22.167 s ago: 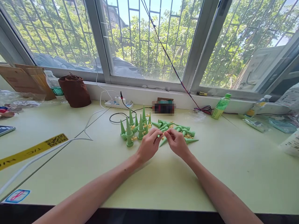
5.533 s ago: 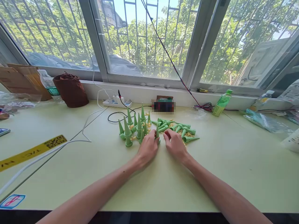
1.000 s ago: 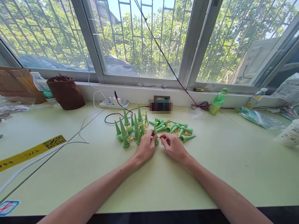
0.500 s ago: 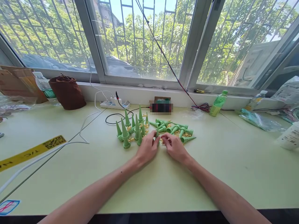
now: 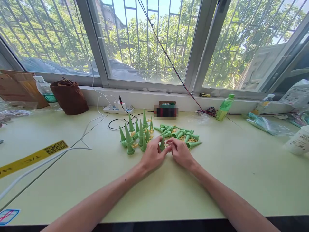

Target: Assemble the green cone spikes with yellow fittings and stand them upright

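Pale green table (image 5: pixel 217 180) fills the lower half: smooth top, dark front edge. Behind it, a white sill (image 5: pixel 145 96) runs under three big windows (image 5: pixel 48 38) with grey metal frames (image 5: pixel 98 48). Metal bars (image 5: pixel 154 35) stand outside the glass, with leafy trees (image 5: pixel 173 45) and blue sky beyond (a building top shows far off, upper left of centre). Strong daylight, sun on the leaves, table evenly lit. A red-and-black wire (image 5: pixel 169 61) slants down across the middle pane. A white cable (image 5: pixel 48 158) trails over the table at left.
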`<control>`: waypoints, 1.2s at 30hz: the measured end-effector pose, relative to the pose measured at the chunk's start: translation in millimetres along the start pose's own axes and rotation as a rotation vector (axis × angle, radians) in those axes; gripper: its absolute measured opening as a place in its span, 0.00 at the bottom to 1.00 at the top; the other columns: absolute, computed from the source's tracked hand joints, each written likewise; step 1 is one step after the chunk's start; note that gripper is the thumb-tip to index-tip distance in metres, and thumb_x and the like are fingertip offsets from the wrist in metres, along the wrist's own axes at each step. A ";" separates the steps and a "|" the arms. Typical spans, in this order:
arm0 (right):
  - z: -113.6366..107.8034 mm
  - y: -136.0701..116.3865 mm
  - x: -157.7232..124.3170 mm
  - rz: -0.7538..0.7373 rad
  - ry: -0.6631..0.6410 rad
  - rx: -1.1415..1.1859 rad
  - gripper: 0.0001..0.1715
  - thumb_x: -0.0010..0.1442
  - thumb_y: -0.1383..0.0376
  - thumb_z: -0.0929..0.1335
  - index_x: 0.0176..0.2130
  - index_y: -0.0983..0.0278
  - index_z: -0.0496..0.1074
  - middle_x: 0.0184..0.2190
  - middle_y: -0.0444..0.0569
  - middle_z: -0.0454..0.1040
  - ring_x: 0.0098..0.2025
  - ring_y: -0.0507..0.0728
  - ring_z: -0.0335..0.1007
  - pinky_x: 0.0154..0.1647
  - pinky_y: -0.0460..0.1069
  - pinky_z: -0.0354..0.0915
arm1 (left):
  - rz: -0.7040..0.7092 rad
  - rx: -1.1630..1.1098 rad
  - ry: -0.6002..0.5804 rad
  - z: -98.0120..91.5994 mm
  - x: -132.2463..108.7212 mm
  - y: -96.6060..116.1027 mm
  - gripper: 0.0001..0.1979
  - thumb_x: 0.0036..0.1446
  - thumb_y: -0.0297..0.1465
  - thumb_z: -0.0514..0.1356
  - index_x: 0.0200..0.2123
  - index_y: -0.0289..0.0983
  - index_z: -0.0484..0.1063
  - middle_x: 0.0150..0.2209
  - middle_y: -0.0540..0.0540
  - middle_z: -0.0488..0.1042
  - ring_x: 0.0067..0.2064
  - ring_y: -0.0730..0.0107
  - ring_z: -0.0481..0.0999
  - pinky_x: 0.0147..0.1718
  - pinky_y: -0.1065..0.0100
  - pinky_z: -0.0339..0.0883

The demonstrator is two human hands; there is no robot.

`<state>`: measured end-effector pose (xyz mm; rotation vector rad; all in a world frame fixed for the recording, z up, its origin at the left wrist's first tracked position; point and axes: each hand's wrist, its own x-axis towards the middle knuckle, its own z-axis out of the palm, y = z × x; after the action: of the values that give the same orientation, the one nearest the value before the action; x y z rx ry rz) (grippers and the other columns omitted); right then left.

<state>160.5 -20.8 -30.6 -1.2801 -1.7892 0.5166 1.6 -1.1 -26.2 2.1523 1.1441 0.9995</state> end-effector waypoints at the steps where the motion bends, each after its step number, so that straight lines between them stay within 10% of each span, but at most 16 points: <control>1: 0.3 0.1 0.0 -0.002 -0.001 0.001 0.14 0.66 0.65 0.58 0.38 0.64 0.71 0.26 0.46 0.74 0.28 0.53 0.69 0.32 0.45 0.63 | -0.001 0.004 0.001 0.0 0.1 -0.3 0.14 0.59 0.42 0.57 0.39 0.37 0.65 0.30 0.50 0.70 0.26 0.72 0.66 0.27 0.69 0.60; 15: 0.0 -8.6 -1.6 -0.023 -0.009 0.089 0.09 0.65 0.61 0.63 0.39 0.63 0.70 0.33 0.48 0.76 0.25 0.51 0.69 0.26 0.45 0.63 | -0.028 -0.045 0.118 -4.7 0.8 3.0 0.11 0.61 0.40 0.54 0.37 0.37 0.64 0.32 0.49 0.71 0.24 0.75 0.64 0.25 0.70 0.58; 36: 3.7 -1.5 1.8 0.198 -0.043 0.424 0.11 0.60 0.58 0.65 0.30 0.63 0.67 0.14 0.39 0.64 0.12 0.49 0.58 0.12 0.44 0.55 | 0.136 -0.026 0.024 -5.5 -1.9 10.4 0.10 0.61 0.38 0.56 0.38 0.37 0.69 0.33 0.49 0.70 0.27 0.75 0.66 0.24 0.72 0.62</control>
<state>156.4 -19.2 -30.9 -1.1538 -1.4876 0.9828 1.6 -7.6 -16.2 2.2272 1.0006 1.0960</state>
